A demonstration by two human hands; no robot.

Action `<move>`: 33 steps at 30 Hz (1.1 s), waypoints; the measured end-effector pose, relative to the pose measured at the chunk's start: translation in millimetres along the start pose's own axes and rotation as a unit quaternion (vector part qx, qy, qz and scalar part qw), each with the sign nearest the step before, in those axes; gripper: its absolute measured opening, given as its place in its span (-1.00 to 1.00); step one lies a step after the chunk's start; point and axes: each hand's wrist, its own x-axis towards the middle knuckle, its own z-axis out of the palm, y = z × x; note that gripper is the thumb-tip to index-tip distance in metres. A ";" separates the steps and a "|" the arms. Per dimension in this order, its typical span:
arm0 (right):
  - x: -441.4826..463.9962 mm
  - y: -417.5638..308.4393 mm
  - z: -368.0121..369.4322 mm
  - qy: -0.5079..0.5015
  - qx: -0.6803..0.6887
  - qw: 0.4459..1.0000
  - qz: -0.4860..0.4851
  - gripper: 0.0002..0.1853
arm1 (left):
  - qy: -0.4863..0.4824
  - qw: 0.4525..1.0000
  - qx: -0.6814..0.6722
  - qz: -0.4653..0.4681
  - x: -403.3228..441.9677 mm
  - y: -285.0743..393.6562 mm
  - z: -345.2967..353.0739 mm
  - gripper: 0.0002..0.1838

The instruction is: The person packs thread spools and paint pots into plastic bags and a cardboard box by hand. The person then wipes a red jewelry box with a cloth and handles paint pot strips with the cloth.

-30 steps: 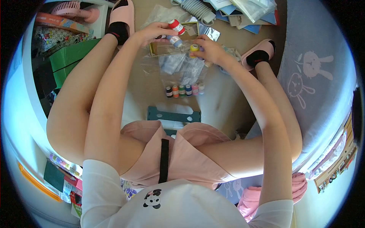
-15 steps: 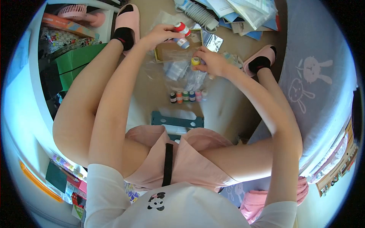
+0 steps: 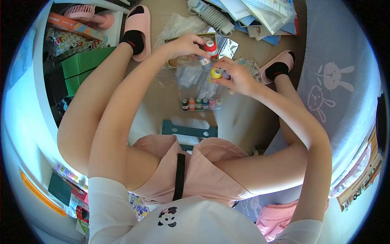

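Between the fingers of my left hand [image 3: 189, 45] are a red thread spool [image 3: 211, 48] and a grey-blue spool [image 3: 204, 62] just below it. Close by on the right, my right hand [image 3: 237, 76] grips a yellow spool [image 3: 216, 73] and a purple spool [image 3: 226, 75]. Under both hands lies a clear plastic bag [image 3: 187, 88]. Along its near end, several spools form a row, among them a black one [image 3: 185, 104], an orange one [image 3: 191, 104] and a green one [image 3: 198, 103].
A gold-edged tray [image 3: 172, 63] and a silver packet [image 3: 227, 47] lie beyond the bag. Farther back are a coiled grey cable [image 3: 216, 20] and stacked papers [image 3: 266, 16]. A dark green stool piece [image 3: 189, 129] is near my lap; a bed [image 3: 339, 53] stands right.
My left hand has moved right and slightly down with the red and grey-blue spools. My right hand has come nearer to me, still holding the yellow spool. The two hands are closer together.
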 end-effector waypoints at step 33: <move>-1.5 -0.8 12.2 -0.010 0.002 0.999 -0.040 -0.61 | -0.230 0.902 0.340 -0.130 17.7 -24.5 59.1 -0.68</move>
